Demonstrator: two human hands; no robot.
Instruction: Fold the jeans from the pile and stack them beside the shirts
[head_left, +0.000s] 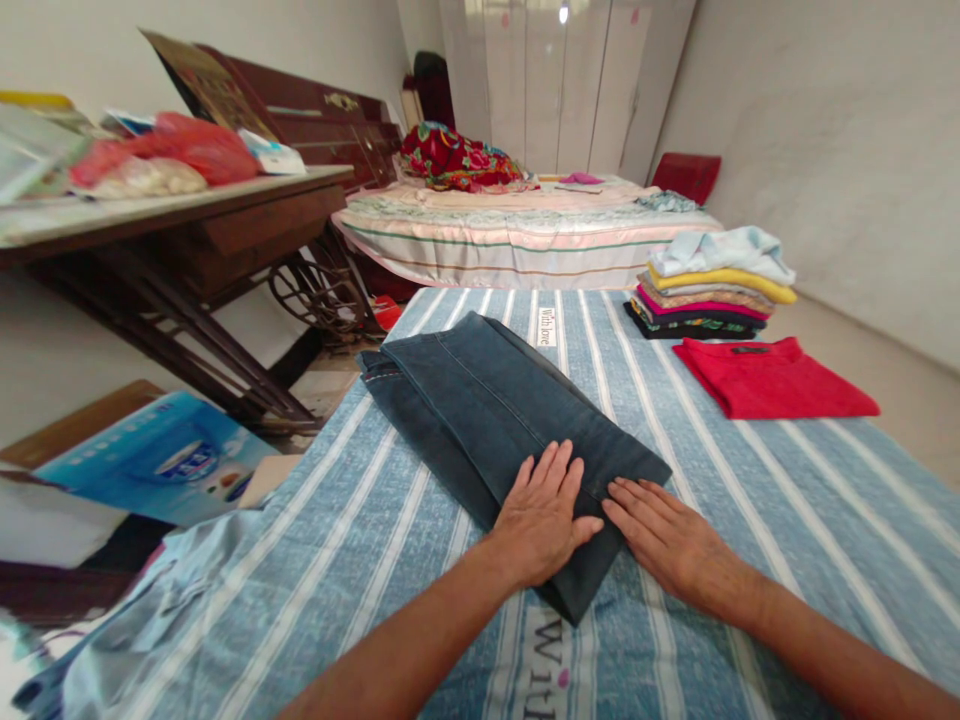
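A folded pair of dark blue jeans lies slantwise on the blue and white striped bedsheet. Flat on its near part rests my left hand, with the fingers stretched out and the thumb apart. My right hand touches the near right edge of the jeans with its fingertips, fingers extended side by side. Neither hand grips the cloth. Beyond my right hand lies a folded red shirt, and behind that stands a stack of folded clothes with a pale blue garment on top.
At the left stands a sewing machine table with red plastic bags on it. Below it leans a blue box. A second bed with a red floral quilt is at the back, before a white wardrobe.
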